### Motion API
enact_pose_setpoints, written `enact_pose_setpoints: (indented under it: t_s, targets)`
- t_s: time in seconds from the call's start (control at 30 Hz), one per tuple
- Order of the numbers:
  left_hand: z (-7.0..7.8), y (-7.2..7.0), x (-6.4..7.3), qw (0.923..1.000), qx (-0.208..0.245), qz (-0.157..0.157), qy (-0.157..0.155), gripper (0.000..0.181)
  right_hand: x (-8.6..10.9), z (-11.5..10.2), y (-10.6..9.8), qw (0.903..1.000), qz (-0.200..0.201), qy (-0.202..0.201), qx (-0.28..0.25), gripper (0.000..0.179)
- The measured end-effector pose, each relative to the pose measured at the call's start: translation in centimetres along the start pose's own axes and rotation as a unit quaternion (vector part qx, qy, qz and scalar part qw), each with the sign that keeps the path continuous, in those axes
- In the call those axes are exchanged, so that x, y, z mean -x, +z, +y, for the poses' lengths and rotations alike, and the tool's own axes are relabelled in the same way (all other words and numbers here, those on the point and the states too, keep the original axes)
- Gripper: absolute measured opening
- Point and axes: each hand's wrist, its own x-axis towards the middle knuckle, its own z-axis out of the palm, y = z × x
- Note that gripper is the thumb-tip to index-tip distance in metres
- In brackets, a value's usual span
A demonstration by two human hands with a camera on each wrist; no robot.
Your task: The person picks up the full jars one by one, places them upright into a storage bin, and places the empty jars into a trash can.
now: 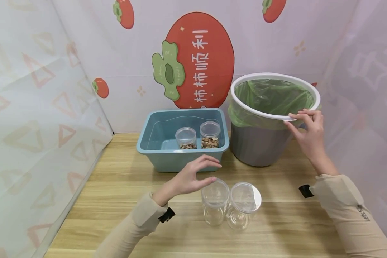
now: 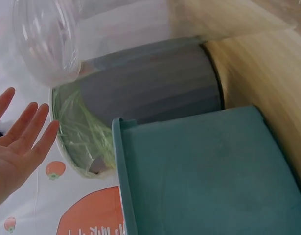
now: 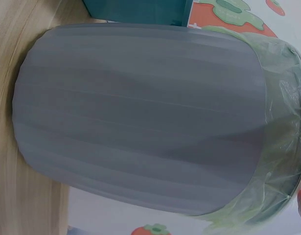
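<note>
My left hand [image 1: 193, 175] is held in the air near the rim of a clear lidded jar [image 1: 214, 195], its fingers extended and gripping nothing. A second clear jar [image 1: 243, 204] stands right beside that one; both look unfilled. In the left wrist view, the left hand [image 2: 18, 152] shows spread fingers apart from a clear jar [image 2: 45, 41]. At the right, my right hand [image 1: 309, 132] pinches the front white rim [image 1: 271, 115] of a grey trash can [image 1: 261, 145] lined with a green bag [image 1: 271, 95]. Only a sliver of that hand enters the right wrist view.
Left of the trash can sits a blue-green basin [image 1: 180, 161]. Inside it stand a jar of nuts [image 1: 209, 138] and another nut jar [image 1: 186, 138]. White printed curtains [image 1: 51, 89] enclose the wooden table [image 1: 116, 193] at the back and sides.
</note>
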Motion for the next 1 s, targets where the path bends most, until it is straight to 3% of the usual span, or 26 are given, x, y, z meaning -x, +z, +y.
enact_pose_setpoints:
  t_s: [0.27, 0.53, 0.8, 1.0]
  targets:
    - [0.3, 1.4, 1.6, 0.9984, -0.048, -0.013, 0.027, 0.03, 0.0, 0.0, 0.0, 1.0, 0.002, 0.0, -0.003, 0.026]
    - [0.4, 2.5, 2.8, 0.9965, -0.078, -0.03, 0.006, 0.034, 0.0, 0.0, 0.0, 1.0, 0.001, 0.002, -0.003, 0.027]
    - [0.7, 3.2, 3.7, 0.9966, -0.068, -0.038, -0.027, 0.044, 0.0, 0.0, 0.0, 1.0, 0.001, 0.001, -0.003, 0.027]
    - [0.4, 3.7, 4.1, 0.9956, -0.08, -0.04, -0.027, 0.048, 0.1, 0.0, 0.1, 1.0, 0.0, 0.0, -0.002, 0.026]
